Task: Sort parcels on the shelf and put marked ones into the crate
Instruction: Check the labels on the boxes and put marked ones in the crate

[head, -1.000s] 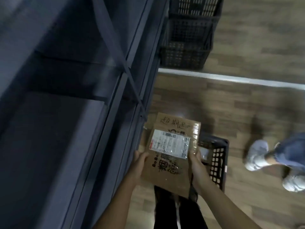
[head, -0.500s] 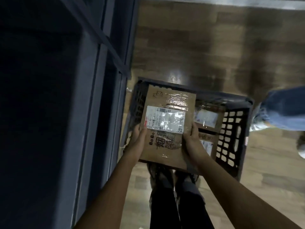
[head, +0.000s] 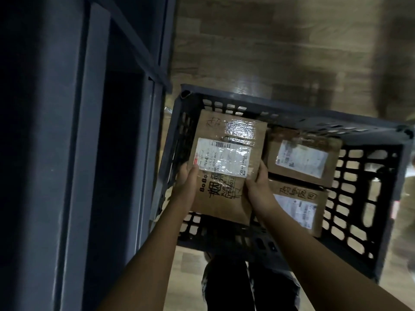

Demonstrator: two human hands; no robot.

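Two parcels already lie flat in the crate [head: 292, 114], against its right wall: the far parcel [head: 303, 161] and the near parcel [head: 296, 208], which carries handwriting. Both my hands hold the marked parcel [head: 226, 167] by its long sides, label and scrawl facing up, over the crate's open left half. My left hand [head: 185, 187] grips the side nearest the crate's left wall and my right hand [head: 258, 187] the side nearest the two parcels, thumbs on top. Whether the box has passed below the crate's rim I cannot tell.

I judge this to be the setting-down step. To do it well I should keep the box level, centre it between the crate's left wall and its two neighbours, and lower it straight to the crate's bottom. Any fingers curled underneath could get pinched, so I'd ease them out sideways last. The shelf [head: 85, 153] stands just beside the crate's left wall, so my left arm has little room.
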